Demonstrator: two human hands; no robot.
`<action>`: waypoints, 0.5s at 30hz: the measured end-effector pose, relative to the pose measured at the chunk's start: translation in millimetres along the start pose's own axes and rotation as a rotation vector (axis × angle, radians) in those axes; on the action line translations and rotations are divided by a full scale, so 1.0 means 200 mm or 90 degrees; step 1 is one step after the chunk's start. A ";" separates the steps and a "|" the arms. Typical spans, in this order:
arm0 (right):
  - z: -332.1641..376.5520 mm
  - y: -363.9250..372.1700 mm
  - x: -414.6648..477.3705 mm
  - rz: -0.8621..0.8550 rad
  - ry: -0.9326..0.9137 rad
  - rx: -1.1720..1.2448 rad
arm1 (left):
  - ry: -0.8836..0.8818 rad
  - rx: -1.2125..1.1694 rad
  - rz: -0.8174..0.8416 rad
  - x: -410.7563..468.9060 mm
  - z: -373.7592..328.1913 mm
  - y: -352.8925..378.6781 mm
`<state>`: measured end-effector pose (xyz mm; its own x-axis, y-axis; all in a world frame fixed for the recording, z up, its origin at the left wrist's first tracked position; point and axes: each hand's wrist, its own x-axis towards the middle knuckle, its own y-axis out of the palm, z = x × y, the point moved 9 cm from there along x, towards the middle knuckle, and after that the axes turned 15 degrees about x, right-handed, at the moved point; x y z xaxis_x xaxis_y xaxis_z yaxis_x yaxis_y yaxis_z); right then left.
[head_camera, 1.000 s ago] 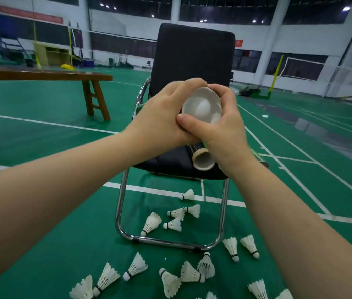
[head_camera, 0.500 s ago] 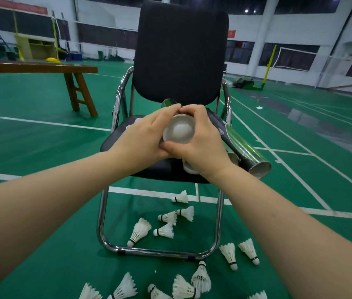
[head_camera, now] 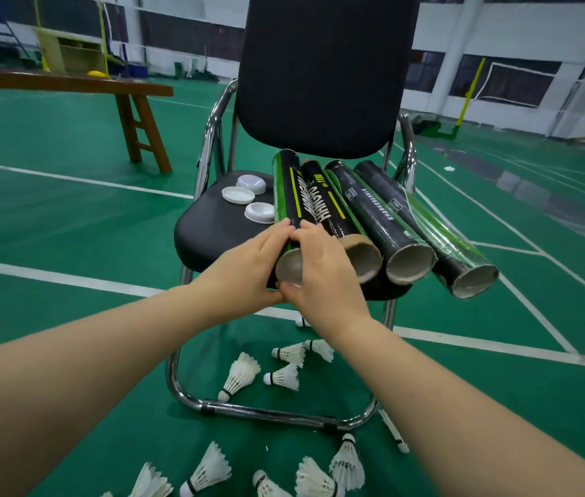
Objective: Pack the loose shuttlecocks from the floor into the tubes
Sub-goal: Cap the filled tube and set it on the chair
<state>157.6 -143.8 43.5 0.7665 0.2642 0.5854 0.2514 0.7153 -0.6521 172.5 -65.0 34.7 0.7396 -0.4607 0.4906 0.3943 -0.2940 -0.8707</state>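
Between the fingers of both hands lies the capped tube (head_camera: 285, 188), the leftmost of four on the chair (head_camera: 212, 231) seat. The left hand (head_camera: 244, 270) wraps the tube's near end from its left side, fingers (head_camera: 276, 231) pressed together and curled over the top. The right hand (head_camera: 323, 278) grips the same end from the right. Its fingers (head_camera: 307, 231) are also curled over the top, their tips close against the left fingertips. Its thumb shows under the cap (head_camera: 289, 270), a whitish lid that closes the near end.

Just right of the right fingers lie three open tubes (head_camera: 373, 217), side by side, their cardboard mouths toward the camera and jutting past the seat's front edge. Beyond the left fingertips, farther back on the seat, sit three loose lids (head_camera: 251, 184), close together. Below the wrists, on the green floor (head_camera: 51, 227), shuttlecocks (head_camera: 241, 374) lie scattered under and in front of the chair frame. Far to the left of the left fingers stands a wooden bench (head_camera: 69, 84).
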 end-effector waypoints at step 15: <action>-0.10 -0.11 -0.02 0.013 0.014 -0.418 | 0.020 0.006 0.061 0.03 -0.02 0.01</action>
<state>160.6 -173.8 46.3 0.7848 0.2558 0.5645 0.5398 0.1652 -0.8254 174.9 -72.2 35.0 0.7566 -0.5130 0.4055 0.3274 -0.2395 -0.9140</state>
